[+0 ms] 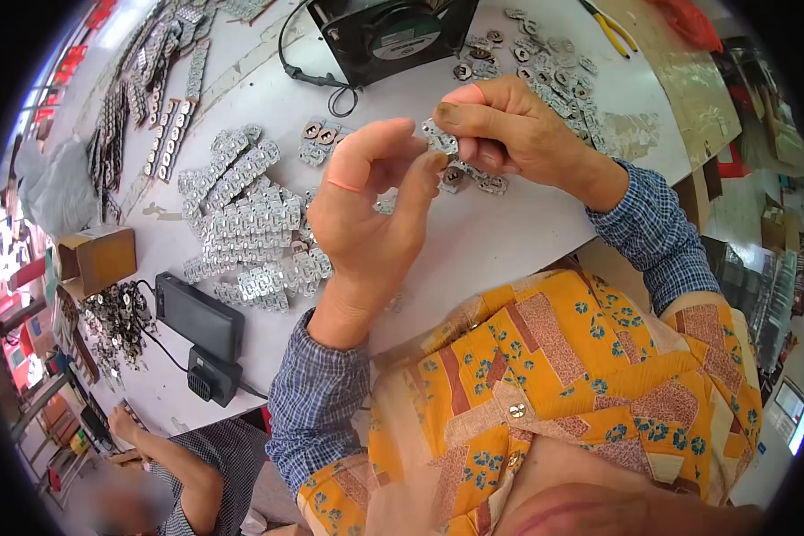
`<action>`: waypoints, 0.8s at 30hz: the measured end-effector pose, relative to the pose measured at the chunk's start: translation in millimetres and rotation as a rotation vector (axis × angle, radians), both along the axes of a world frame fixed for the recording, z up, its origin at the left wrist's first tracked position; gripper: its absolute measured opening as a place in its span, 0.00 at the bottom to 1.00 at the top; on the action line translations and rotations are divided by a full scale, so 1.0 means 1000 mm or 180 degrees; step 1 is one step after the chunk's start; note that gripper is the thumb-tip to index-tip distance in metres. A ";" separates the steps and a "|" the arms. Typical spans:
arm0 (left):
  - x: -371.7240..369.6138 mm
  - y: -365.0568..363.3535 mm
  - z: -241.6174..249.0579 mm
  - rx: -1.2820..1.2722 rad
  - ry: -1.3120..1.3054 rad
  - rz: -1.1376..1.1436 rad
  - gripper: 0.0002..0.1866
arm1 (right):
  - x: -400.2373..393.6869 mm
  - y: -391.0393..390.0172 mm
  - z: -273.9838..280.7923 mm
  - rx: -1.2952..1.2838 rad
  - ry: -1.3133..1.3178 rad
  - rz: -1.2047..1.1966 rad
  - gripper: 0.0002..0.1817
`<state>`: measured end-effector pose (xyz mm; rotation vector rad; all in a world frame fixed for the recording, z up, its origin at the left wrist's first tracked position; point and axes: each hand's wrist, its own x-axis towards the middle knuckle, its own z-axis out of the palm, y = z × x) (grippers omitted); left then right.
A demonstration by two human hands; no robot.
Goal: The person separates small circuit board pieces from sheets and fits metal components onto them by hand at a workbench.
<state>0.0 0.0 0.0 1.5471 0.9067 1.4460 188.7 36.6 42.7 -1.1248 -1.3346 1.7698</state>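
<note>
A small silvery metal plate point(439, 138) with holes is held up between my two hands above the table. My right hand point(531, 134) pinches its right side between thumb and fingers. The thumb tip of my left hand point(371, 192) meets the plate's lower edge, with the fingers curled behind. Below the left wrist lie rows of joined silvery plates point(250, 223). Beyond my fingers is a small group of plates with round dark centres point(322, 134). More such pieces point(554, 67) are scattered past my right hand, and a few lie just under it.
A black boxed fan point(402, 45) with a cable stands at the back. Pliers with yellow handles point(612, 31) lie far right. At left are a cardboard box point(98, 259), a black power bank point(198, 313), loose metal parts point(116, 326) and hanging strips. Another person point(196, 473) sits lower left.
</note>
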 end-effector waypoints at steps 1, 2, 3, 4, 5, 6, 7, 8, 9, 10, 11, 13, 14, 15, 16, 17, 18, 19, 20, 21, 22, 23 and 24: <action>-0.002 0.002 -0.005 0.0052 0.0090 0.0013 0.17 | -0.001 0.002 -0.002 -0.0033 -0.0009 0.0033 0.19; -0.003 0.005 -0.009 0.0103 0.0184 0.0020 0.17 | -0.001 0.005 -0.004 -0.0066 -0.0015 0.0059 0.19; -0.007 0.006 -0.001 0.0315 0.0441 0.0042 0.17 | -0.002 0.003 0.000 0.0194 -0.0079 0.0119 0.19; -0.007 0.007 -0.001 0.0397 0.0564 0.0062 0.17 | 0.000 0.004 -0.001 0.0321 -0.0277 0.0176 0.20; -0.007 0.007 -0.002 0.0489 0.0686 0.0085 0.17 | 0.003 0.006 -0.002 0.0456 -0.0478 0.0234 0.20; -0.008 0.006 -0.003 0.0433 0.0550 0.0200 0.17 | 0.009 0.007 -0.009 0.1014 -0.0969 0.0164 0.18; -0.011 0.006 -0.002 0.0411 0.0426 0.0324 0.16 | 0.014 0.009 -0.019 0.1603 -0.1449 0.0085 0.17; -0.013 0.009 0.002 0.0431 0.0296 0.0454 0.15 | 0.016 0.013 -0.024 0.2233 -0.1931 -0.0015 0.16; -0.014 0.014 0.006 0.0373 0.0186 0.0629 0.14 | 0.016 0.015 -0.022 0.2582 -0.2030 -0.0133 0.16; -0.015 0.015 0.009 0.0295 0.0076 0.0779 0.13 | 0.015 0.012 -0.019 0.2901 -0.2133 -0.0270 0.16; -0.016 0.016 0.010 0.0183 -0.0027 0.0913 0.12 | 0.014 0.008 -0.019 0.3182 -0.2238 -0.0413 0.16; -0.025 0.027 -0.012 0.0031 -0.0102 0.1029 0.11 | 0.001 0.014 -0.047 0.4070 -0.2238 -0.0415 0.13; -0.026 0.028 -0.016 -0.0023 -0.0142 0.1064 0.11 | -0.008 0.010 -0.052 0.4347 -0.2099 -0.0359 0.11; -0.027 0.030 -0.016 -0.0079 -0.0166 0.1092 0.11 | -0.017 0.007 -0.056 0.4617 -0.1954 -0.0321 0.10; -0.025 0.031 -0.015 -0.0037 -0.0329 0.1056 0.11 | -0.024 0.004 -0.058 0.4851 -0.1675 -0.0135 0.08; -0.024 0.032 -0.015 0.0002 -0.0243 0.1063 0.11 | -0.029 0.005 -0.063 0.5040 -0.1831 -0.0143 0.09; -0.023 0.032 -0.015 0.0040 -0.0175 0.1079 0.12 | -0.033 0.007 -0.068 0.5226 -0.2001 -0.0130 0.09; -0.022 0.033 -0.016 0.0068 -0.0128 0.1108 0.12 | -0.033 0.009 -0.071 0.5406 -0.2183 -0.0085 0.09; -0.020 0.033 -0.016 0.0080 -0.0052 0.1119 0.11 | -0.028 0.010 -0.073 0.5288 -0.2220 -0.0001 0.10; -0.019 0.033 -0.018 0.0093 0.0015 0.1149 0.11 | -0.022 0.012 -0.074 0.5176 -0.2247 0.0101 0.10; -0.019 0.033 -0.021 0.0095 0.0078 0.1193 0.10 | -0.018 0.012 -0.074 0.5062 -0.2265 0.0222 0.10; -0.021 0.031 -0.020 0.0199 0.0547 0.1231 0.09 | -0.012 0.011 -0.074 0.5004 -0.2262 0.0291 0.09; -0.023 0.031 -0.017 0.0305 0.1012 0.1265 0.09 | -0.006 0.009 -0.072 0.4954 -0.2260 0.0362 0.09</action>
